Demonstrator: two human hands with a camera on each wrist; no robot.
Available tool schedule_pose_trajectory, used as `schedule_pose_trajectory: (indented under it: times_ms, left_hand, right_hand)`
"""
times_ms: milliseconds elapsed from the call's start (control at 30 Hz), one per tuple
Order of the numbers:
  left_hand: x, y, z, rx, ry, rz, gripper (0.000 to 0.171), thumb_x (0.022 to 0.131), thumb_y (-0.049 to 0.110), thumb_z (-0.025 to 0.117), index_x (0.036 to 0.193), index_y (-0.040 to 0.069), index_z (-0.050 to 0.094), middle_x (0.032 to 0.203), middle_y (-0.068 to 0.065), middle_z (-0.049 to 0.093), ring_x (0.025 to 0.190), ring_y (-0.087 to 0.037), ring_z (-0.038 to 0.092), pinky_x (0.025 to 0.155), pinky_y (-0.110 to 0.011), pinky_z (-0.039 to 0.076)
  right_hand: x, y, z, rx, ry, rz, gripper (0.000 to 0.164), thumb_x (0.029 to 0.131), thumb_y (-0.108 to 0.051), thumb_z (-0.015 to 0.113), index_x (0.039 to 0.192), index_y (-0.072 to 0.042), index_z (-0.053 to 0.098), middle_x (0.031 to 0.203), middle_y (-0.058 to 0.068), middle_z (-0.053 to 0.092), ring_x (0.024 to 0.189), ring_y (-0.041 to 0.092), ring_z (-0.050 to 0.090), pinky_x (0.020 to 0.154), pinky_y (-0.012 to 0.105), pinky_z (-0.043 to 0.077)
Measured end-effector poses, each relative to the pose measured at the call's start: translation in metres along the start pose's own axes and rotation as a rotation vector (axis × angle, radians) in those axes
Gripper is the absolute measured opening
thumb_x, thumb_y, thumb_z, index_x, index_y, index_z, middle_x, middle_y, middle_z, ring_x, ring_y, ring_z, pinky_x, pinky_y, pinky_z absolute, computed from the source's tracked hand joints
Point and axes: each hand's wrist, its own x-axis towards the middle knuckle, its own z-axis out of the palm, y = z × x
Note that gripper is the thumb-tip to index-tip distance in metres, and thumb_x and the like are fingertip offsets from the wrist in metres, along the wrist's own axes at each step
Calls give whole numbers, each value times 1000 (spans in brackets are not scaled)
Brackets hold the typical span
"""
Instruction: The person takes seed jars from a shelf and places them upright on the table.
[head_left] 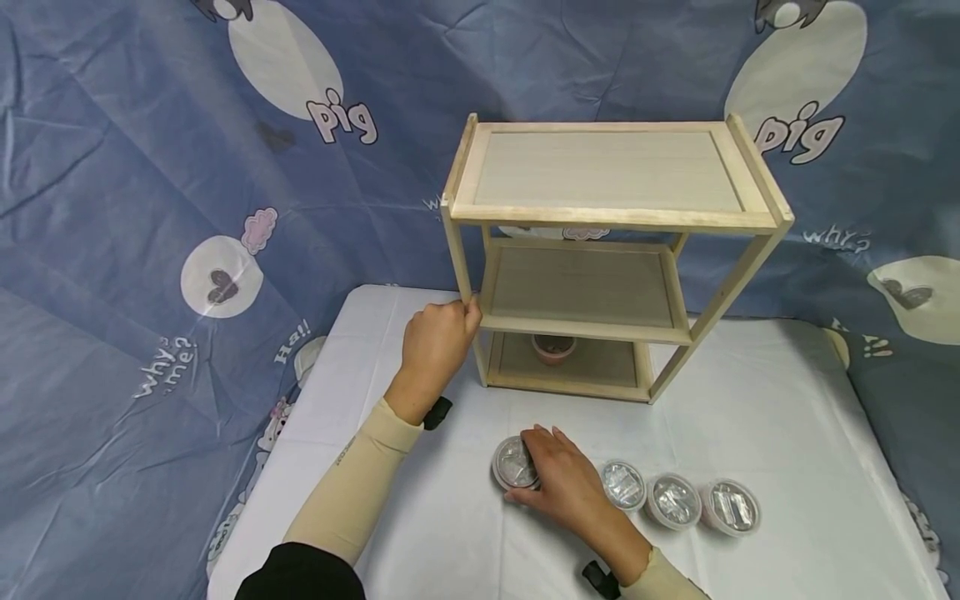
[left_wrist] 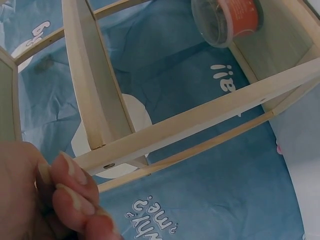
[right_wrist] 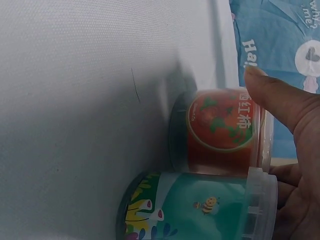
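Observation:
My left hand grips the left front post of a pale wooden three-tier shelf rack. Its curled fingers show close to the post in the left wrist view. Lower right, my right hand holds a small round tub by its lid edge, thumb on the near side. That tub has a red tomato label in the right wrist view. Right beside it stands a green tub with a bee picture, hidden under the hand in the head view.
Several similar lidded tubs stand in a row right of my right hand on the white-covered table. One tub sits on the rack's bottom shelf. A blue printed cloth hangs behind and at both sides.

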Motion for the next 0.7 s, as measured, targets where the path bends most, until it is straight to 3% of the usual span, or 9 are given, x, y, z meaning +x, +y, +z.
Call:
schedule_pose_trajectory:
  times_ms: [400, 700]
  left_hand:
    - [-1, 0, 2, -5, 32, 17, 58, 108, 21, 57, 53, 17, 39, 44, 0, 36, 35, -22, 46, 34, -40, 38]
    - [0, -1, 2, -3, 23, 14, 58, 110, 24, 52, 53, 16, 42, 44, -3, 42, 37, -23, 49, 35, -42, 40]
  right_hand:
    - [-1, -4, -3, -16, -44, 24, 90, 73, -47, 95, 136, 5, 59, 143, 26, 59, 138, 39, 52, 119, 52, 31]
    - [-1, -2, -3, -34, -25, -8, 92, 72, -49, 95, 136, 6, 59, 142, 26, 59, 137, 40, 53, 118, 53, 31]
